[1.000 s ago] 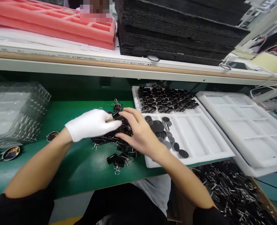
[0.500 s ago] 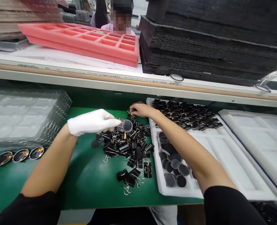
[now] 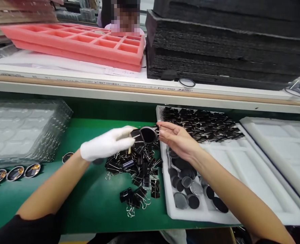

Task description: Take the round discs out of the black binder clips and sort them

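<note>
My left hand [image 3: 109,143], in a white glove, is closed on a round dark disc [image 3: 149,135] with a lighter rim. A black binder clip [image 3: 137,136] sits on the disc's left side, by the gloved fingertips. My bare right hand [image 3: 179,140] pinches the wire handles of another binder clip [image 3: 157,129] at the disc's right edge; the fingers partly hide this clip, and I cannot tell how far it grips the rim. Below both hands lies a loose pile of black binder clips [image 3: 140,169] on the green table [image 3: 89,196].
To the right, a white tray [image 3: 169,203] holds round dark and clear discs [image 3: 180,200] and rows of binder clips [image 3: 200,123]. Clear plastic trays [image 3: 20,132] are stacked left, near several oval shiny pieces [image 3: 16,173]. A shelf above carries pink foam [image 3: 76,47] and black foam sheets [image 3: 216,51]. A person sits beyond.
My right hand has come from the back of the clip pile to the disc's right edge, now showing a binder clip in its fingers. The gloved hand and disc have shifted slightly right.
</note>
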